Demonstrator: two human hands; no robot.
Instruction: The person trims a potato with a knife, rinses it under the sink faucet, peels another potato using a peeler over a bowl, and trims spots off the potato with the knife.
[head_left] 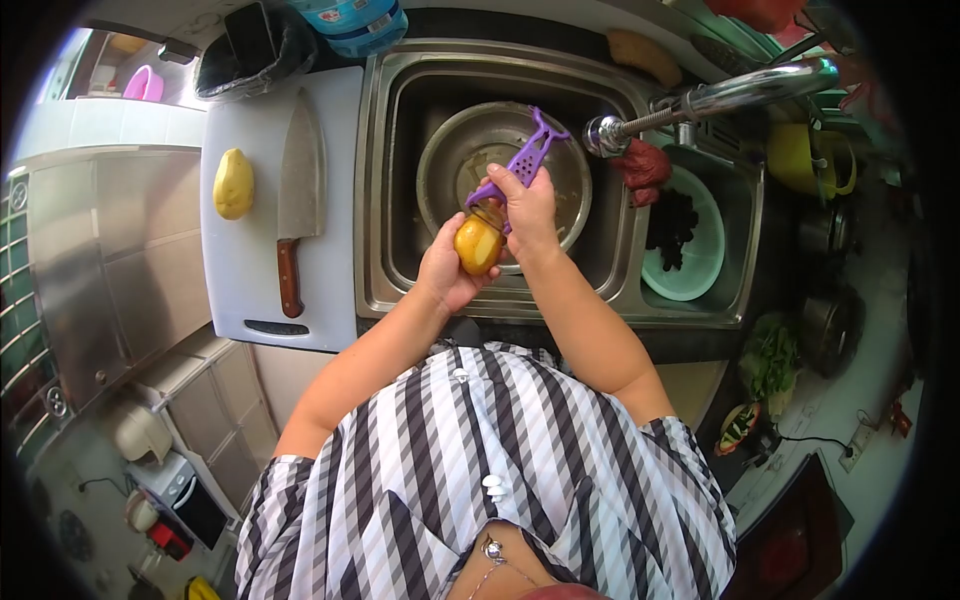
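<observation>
Over the sink, my left hand point(447, 267) is closed around a yellow-brown potato point(478, 246) that has a pale peeled patch on its upper side. My right hand point(529, 208) grips a purple peeler point(524, 162), whose blade end lies against the far end of the potato. Below both hands a round metal bowl point(436, 160) sits in the sink basin point(400, 120). A peeled, pale yellow potato point(233, 185) lies on the white cutting board point(255, 255) at the left, beside a large knife point(302, 170) with a wooden handle.
The faucet point(745, 92) arches in from the upper right, with a dark red cloth-like thing point(643, 165) near its spout. A green bowl point(708, 240) holding dark pieces stands in the right basin. Leafy greens point(772, 360) lie farther right. A blue-labelled container point(358, 22) stands behind the board.
</observation>
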